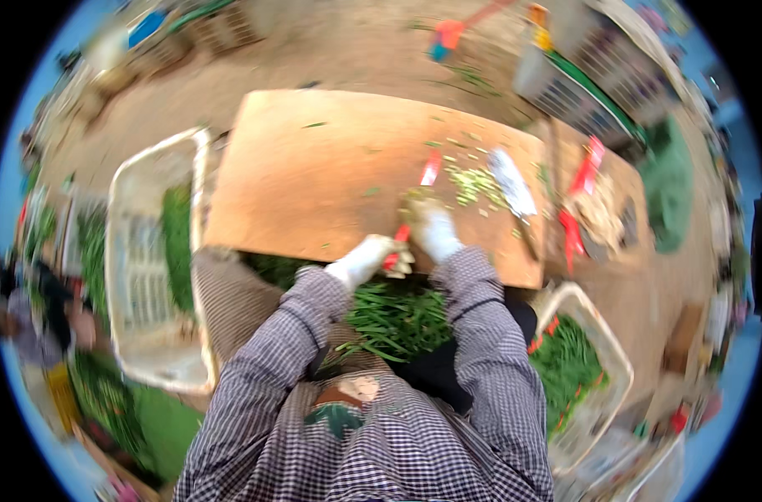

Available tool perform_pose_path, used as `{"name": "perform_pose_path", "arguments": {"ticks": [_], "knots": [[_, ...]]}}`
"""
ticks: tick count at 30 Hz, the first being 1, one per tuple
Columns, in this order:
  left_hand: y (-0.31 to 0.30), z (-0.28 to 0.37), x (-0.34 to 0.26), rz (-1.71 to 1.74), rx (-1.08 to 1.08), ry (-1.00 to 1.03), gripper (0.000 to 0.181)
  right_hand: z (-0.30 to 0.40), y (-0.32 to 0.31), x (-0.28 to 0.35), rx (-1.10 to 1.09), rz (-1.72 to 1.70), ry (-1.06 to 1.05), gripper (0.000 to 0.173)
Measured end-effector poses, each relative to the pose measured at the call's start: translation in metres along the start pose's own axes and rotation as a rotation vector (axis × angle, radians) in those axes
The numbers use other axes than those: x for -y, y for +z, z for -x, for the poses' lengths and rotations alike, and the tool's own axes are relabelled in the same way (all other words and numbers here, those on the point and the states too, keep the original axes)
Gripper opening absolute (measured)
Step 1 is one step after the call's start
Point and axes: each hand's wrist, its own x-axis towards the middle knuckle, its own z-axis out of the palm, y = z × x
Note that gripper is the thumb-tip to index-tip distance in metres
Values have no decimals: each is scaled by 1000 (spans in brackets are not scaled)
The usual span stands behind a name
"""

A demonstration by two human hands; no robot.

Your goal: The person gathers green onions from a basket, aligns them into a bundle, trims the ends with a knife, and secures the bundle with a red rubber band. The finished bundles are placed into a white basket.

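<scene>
My left hand [369, 256], in a white glove, is closed on a red strip of tape [401, 238] at the near edge of the wooden board [305, 169]. My right hand [436, 227], gloved with stained fingertips, is curled on the board just right of it. Red tape shows on both sides of the right hand; blur hides its exact grip. Long green leaves [399, 320], like garlic chives, spread over my lap below both hands. Pale cut stalk ends [475, 185] lie on the board beside a broad-bladed knife [511, 182], its handle towards me.
A white plastic crate [118, 276] with greens stands at left. Another crate [619, 370], at right, holds greens with red ties. More red strips [588, 166] and a tan crumpled cloth or bag [597, 210] lie right of the board. Stacked crates [556, 81] stand beyond. People are at far left.
</scene>
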Motion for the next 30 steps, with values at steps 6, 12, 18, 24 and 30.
{"name": "perform_pose_path", "arguments": {"ticks": [6, 12, 18, 24, 30], "knots": [[-45, 150, -57, -1119, -549, 853, 51, 7, -14, -10, -187, -179, -114, 34], [-341, 320, 6, -629, -1315, 391, 47, 40, -32, 112, -148, -92, -308, 31], [-503, 306, 147, -427, -1118, -164, 55, 56, 33, 267, 34, -210, -635, 35], [-458, 254, 179, -272, -682, -539, 80, 51, 72, 293, -63, 47, -759, 34], [-393, 227, 171, -536, -521, -589, 107, 46, 79, 298, -16, -11, -743, 36]]}}
